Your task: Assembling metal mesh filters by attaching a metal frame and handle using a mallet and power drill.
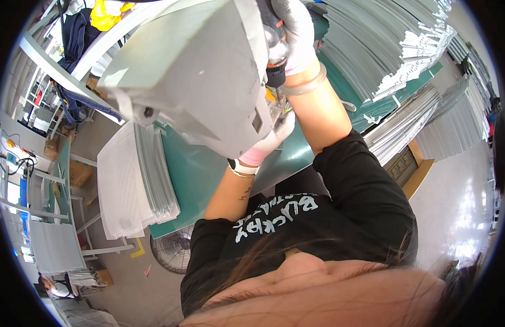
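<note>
Gripping one tool [278, 52] — right hand [299, 37]; left hand [270, 140] beside one grey housing [192, 76] — hold unclear.

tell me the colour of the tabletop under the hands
The tabletop is green; the head view shows it best.

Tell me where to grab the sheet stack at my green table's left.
Probably grip the stack by its left edge, coming from the left: that side appears to overhang the green table, leaving room beneath, while the grey housing hides its far end.
</note>
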`<action>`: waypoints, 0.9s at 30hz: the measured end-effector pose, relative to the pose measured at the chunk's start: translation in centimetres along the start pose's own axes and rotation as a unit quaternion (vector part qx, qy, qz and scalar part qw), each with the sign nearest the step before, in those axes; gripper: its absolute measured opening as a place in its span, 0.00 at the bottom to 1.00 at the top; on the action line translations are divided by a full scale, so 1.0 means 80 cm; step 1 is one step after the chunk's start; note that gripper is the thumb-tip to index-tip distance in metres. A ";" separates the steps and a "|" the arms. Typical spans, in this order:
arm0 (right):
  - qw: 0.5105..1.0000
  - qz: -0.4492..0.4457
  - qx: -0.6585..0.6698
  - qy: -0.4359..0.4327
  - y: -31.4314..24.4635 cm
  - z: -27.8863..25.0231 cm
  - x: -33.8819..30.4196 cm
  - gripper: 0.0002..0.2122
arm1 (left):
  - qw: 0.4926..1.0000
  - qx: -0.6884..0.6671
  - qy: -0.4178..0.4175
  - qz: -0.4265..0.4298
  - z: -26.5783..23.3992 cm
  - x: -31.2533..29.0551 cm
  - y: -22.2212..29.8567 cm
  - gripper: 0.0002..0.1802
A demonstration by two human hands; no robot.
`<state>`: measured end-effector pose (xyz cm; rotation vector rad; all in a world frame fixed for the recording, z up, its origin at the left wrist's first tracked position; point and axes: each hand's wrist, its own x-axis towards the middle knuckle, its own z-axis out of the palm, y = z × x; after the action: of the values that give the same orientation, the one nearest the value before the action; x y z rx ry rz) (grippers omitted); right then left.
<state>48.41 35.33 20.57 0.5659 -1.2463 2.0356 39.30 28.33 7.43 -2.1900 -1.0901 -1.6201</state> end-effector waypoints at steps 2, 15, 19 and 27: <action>0.996 -0.015 -0.021 0.080 -0.004 0.003 -0.004 0.22 | 1.000 0.017 0.018 0.007 0.007 -0.009 -0.003 0.08; 0.947 -0.180 -0.176 0.200 -0.081 0.035 0.011 0.09 | 0.985 0.039 -0.166 0.023 -0.135 -0.130 0.061 0.14; 0.967 -0.136 -0.110 0.184 -0.062 0.036 0.004 0.09 | 0.919 0.069 -0.388 0.030 -0.174 -0.320 0.038 0.09; 0.994 -0.097 0.004 0.041 -0.032 0.011 -0.006 0.16 | 0.969 0.121 -0.196 -0.086 -0.150 -0.238 0.020 0.13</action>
<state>50.60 35.19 22.19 0.5781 -1.0922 1.8833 29.14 12.21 -4.65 -2.3561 -1.5306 -1.0554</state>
